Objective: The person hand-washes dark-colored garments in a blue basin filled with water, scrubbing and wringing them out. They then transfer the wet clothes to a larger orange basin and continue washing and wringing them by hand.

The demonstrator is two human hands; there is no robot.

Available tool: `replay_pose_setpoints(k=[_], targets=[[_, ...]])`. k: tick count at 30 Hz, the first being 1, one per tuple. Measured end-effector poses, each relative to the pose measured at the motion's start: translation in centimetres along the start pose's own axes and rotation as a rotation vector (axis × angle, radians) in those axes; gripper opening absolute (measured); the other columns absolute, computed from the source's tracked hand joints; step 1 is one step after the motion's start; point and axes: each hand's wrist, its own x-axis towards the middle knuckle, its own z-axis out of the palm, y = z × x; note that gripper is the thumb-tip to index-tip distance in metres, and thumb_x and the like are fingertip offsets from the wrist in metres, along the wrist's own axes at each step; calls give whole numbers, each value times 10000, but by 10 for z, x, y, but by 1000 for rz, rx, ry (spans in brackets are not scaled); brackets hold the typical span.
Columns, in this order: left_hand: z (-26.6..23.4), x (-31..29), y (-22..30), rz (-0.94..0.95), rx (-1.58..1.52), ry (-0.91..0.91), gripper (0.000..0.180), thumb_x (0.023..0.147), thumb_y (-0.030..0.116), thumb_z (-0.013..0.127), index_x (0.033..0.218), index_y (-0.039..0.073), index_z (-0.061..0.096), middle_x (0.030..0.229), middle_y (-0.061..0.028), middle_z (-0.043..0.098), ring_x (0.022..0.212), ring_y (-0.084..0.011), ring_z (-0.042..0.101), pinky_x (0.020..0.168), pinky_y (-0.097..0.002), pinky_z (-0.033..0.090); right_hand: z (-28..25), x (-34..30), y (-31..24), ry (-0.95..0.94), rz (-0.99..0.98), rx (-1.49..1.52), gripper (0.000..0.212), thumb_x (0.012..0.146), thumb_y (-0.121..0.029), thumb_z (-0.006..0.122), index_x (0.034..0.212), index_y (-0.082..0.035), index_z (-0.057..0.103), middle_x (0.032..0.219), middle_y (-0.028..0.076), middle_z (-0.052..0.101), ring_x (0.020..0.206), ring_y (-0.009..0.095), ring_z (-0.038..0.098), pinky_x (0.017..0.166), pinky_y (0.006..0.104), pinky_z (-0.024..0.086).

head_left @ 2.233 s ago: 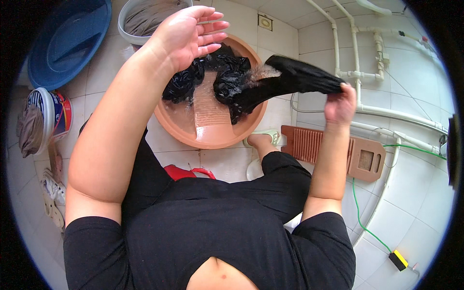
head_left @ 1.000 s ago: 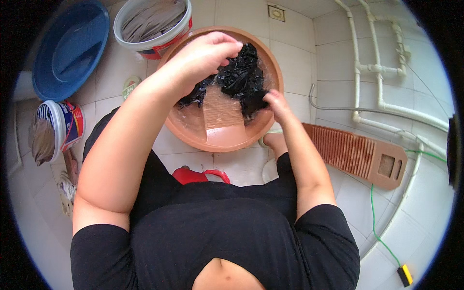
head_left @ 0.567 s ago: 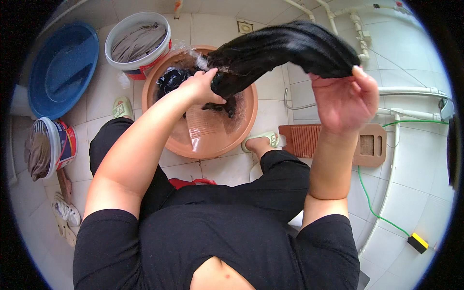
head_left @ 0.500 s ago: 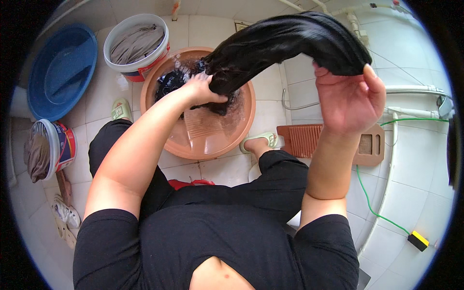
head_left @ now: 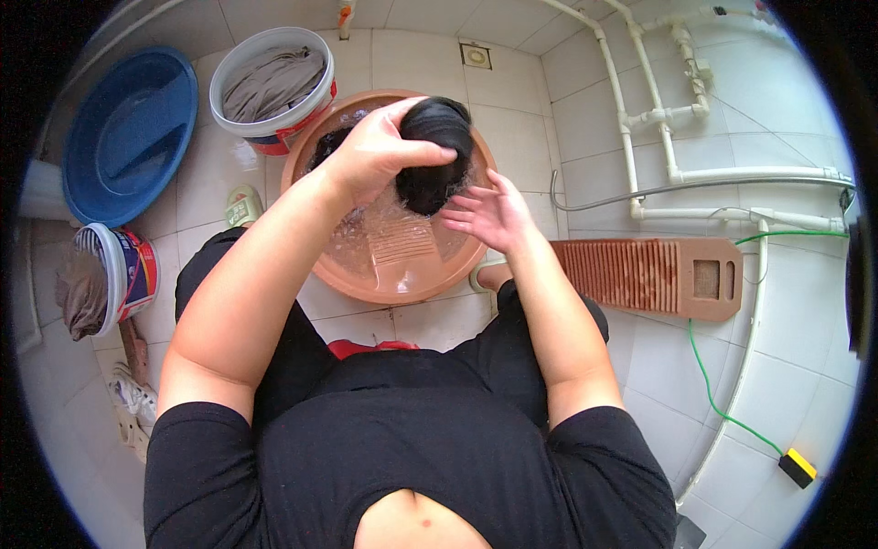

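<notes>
My left hand (head_left: 380,151) is closed on a wet, glossy black cloth (head_left: 435,151), which hangs bunched over a round terracotta-coloured basin (head_left: 457,280). Fingers spread, my right hand (head_left: 489,215) is beside the cloth's lower end, palm up and holding nothing. Water fills the basin, and a ribbed washboard-like surface (head_left: 402,245) shows through it toward the near side. More dark cloth (head_left: 327,146) lies in the water at the left, partly hidden by my left forearm.
A white bucket (head_left: 274,137) with grey cloth stands behind left, near a blue tub (head_left: 128,137). Another bucket (head_left: 137,274) with cloth is at far left. A brown washboard (head_left: 631,274) lies at right, near a green cord (head_left: 718,403) and white pipes (head_left: 732,174).
The black cloth, stretched out to the upper right before, now hangs bunched from my left hand. My right hand has let go of it and come down leftward toward the basin.
</notes>
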Motion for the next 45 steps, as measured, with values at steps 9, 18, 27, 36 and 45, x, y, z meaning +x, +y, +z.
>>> replay_pose_setpoints(k=[9, 18, 27, 36, 45], targets=[[8, -8, -11, -241, -592, -66, 302, 772, 158, 628, 1027, 26, 533, 988, -68, 584, 910, -185, 576, 859, -344, 448, 33, 10, 4, -645, -207, 185, 610, 851, -517, 285, 1217, -56, 444, 1206, 132, 498, 1117, 291, 470, 967, 433, 356], [-26, 5, -28, -505, -511, 267, 575, 738, 521, 616, 1046, 38, 565, 1037, -140, 594, 1049, -200, 519, 870, -376, 429, 74, -38, 17, -668, -66, 297, 483, 819, -409, 384, 1143, -81, 528, 1140, 108, 548, 1016, 283, 540, 898, 447, 421], [-17, 12, -7, -56, -414, 308, 290, 745, 148, 635, 982, -3, 563, 887, -100, 606, 815, -180, 596, 774, -293, 480, 55, 1, 29, -626, 84, 174, 572, 849, -513, 346, 1217, -89, 456, 1173, 106, 523, 1024, 252, 537, 869, 411, 449], [6, 3, -12, 48, 63, 221, 321, 737, 171, 653, 976, -24, 566, 898, -77, 593, 816, -132, 566, 759, -253, 447, 57, -13, 1, -505, -233, 109, 755, 767, -694, 372, 1192, -79, 475, 1174, 115, 527, 1088, 257, 507, 957, 428, 378], [-11, 11, -27, -332, -315, 426, 231, 840, 239, 510, 953, 52, 585, 865, -61, 626, 783, -164, 599, 727, -289, 477, 74, -41, -5, -601, -710, -176, 166, 804, -152, 567, 713, -13, 574, 729, 39, 580, 630, 108, 519, 606, 244, 422]])
